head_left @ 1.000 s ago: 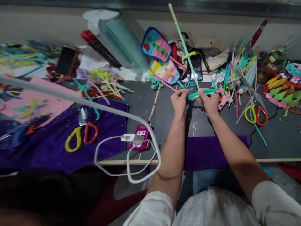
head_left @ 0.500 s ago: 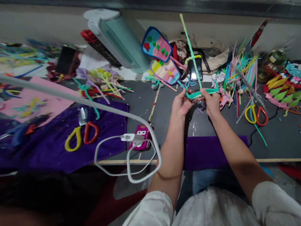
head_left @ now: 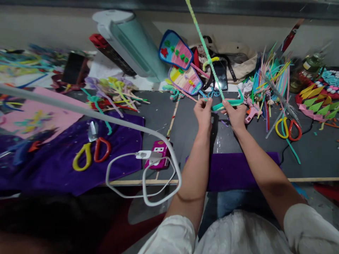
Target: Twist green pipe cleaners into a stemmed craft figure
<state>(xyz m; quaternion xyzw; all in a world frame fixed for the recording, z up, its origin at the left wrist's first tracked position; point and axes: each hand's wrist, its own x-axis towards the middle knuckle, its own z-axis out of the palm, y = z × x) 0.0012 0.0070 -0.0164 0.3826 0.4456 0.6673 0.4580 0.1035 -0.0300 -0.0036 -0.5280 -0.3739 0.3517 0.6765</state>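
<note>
Between my hands is a flat bundle of green pipe cleaners (head_left: 234,102), bent up at its right end. From it a long, twisted light-green and yellow pipe cleaner (head_left: 203,46) slants up and away, with a short yellow piece (head_left: 215,60) crossing it. My left hand (head_left: 203,112) pinches the bundle's left end between thumb and fingers. My right hand (head_left: 235,114) grips it near the foot of the long stem, thumb on top. Just beyond are two colourful pipe-cleaner panels (head_left: 177,54). A pink glue gun (head_left: 253,112) lies close to the right hand.
Yellow-and-red-handled scissors (head_left: 91,148) rest on a purple cloth (head_left: 119,141) at left; another pair (head_left: 288,128) is at right. A white cable (head_left: 148,130) arches across the left, near a magenta power socket (head_left: 160,150). Loose pipe cleaners (head_left: 283,76), a phone (head_left: 220,76) and a bag (head_left: 245,58) sit behind.
My left hand has turned from palm-up to a pinch on the bundle's left end. The long stem has tipped left, its top now out of view.
</note>
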